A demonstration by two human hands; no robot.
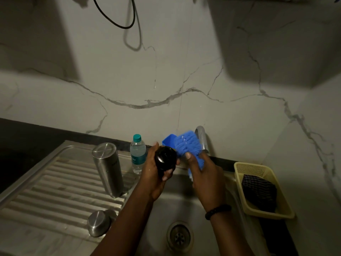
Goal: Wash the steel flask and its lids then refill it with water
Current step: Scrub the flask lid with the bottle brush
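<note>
The steel flask [108, 169] stands upside down on the ribbed draining board [55, 191], left of the sink. A steel outer lid [98, 223] lies on the board near its front edge. My left hand [154, 174] grips a black inner lid [165, 160] above the sink basin. My right hand [204, 174] holds a blue bristle brush [188, 145] by its handle, its bristles right beside the black lid.
A small plastic water bottle [138, 154] with a teal cap stands behind the flask. A blue container [168, 139] and the steel tap [202, 138] sit at the back. The sink drain [180, 236] lies below. A yellow basket [284, 209] holding a dark cloth sits right.
</note>
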